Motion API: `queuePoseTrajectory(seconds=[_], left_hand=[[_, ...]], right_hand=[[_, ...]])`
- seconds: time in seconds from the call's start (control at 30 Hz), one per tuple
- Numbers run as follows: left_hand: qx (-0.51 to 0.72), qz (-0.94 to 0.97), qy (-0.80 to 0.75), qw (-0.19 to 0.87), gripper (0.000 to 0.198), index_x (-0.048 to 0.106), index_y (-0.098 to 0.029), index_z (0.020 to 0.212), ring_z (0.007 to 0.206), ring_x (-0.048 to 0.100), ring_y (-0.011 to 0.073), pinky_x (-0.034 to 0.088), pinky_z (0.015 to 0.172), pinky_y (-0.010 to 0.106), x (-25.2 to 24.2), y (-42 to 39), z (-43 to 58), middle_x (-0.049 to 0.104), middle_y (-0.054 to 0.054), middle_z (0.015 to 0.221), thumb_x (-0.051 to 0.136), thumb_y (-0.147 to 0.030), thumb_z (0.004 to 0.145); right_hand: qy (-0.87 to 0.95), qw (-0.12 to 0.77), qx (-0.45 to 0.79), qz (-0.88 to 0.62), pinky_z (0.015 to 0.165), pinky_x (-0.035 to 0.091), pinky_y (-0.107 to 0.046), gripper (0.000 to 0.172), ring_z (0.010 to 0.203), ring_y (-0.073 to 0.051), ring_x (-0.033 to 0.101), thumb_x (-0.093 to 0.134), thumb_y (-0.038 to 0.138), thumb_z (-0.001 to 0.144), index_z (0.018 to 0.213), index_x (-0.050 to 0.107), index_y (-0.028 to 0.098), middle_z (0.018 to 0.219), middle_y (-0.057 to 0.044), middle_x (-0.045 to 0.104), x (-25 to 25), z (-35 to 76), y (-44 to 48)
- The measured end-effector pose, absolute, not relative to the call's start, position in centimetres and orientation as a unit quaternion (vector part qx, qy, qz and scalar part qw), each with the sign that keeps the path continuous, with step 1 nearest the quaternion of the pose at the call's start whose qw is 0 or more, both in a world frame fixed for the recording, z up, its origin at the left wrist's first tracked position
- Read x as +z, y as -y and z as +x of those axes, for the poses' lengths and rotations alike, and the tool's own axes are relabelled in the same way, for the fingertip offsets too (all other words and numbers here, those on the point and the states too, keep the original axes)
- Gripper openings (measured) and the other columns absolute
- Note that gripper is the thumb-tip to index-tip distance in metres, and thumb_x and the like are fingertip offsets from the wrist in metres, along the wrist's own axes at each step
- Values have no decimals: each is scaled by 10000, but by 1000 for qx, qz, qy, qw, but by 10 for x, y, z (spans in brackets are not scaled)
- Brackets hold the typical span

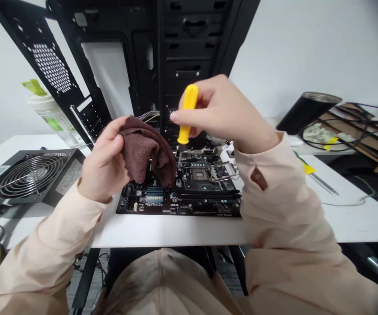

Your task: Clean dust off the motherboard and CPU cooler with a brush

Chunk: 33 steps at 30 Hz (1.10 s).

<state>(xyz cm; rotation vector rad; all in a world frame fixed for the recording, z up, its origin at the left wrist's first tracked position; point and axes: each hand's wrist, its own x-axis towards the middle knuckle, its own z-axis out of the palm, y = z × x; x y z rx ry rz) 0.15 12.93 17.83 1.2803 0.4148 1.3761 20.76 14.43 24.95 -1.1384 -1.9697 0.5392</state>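
My left hand (105, 164) is closed on a brown cloth (148, 151), held up over the left part of a black motherboard (179, 197) that lies on the white table (176, 229). My right hand (223, 111) grips a screwdriver by its yellow handle (187, 113), tip pointing down toward the board near the CPU socket (199, 175). The cloth hangs beside the screwdriver shaft and hides part of the board.
An open black PC case (136, 57) stands behind the board. A power supply with a fan grille (28, 175) sits at left, with a plastic canister (53, 116) behind it. A black tumbler (307, 111), cables and cardboard lie at right, plus a second screwdriver (316, 177).
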Motion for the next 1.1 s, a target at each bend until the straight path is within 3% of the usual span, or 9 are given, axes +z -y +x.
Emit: queuePoseTrajectory(seconds=[0.2,0.3,0.73,1.1], left_hand=[[566,472,-217,640,271,649,-224,974,698,601,121,509,570,203,155,-155,13,647,-6,901,722,-219,713],[573,463,-221,639,249,636,-207,954,812,616,131,526,696,223,142,-170,14,651,2,953,713,-193,717],[580,440,-228,647,201,618,-190,944,832,608,129,513,757,233,131,-183,15,644,6,935,636,-143,750],[566,475,-239,630,277,599,-209,973,875,597,164,493,735,290,124,-183,8,635,16,996,698,-227,714]], right_hand=[[754,371,297,-454,445,479,-250,178,474,-139,596,666,178,750,619,549,148,536,-15,607,236,209,-162],[773,348,309,-432,447,471,-249,153,483,-136,594,667,200,741,646,556,153,548,-5,610,219,204,-176],[832,289,154,-448,586,353,-248,144,591,-108,506,697,222,681,637,604,121,570,21,552,193,194,-191],[810,320,142,-470,577,313,-252,205,570,-104,448,685,270,695,607,553,139,562,21,521,187,196,-197]])
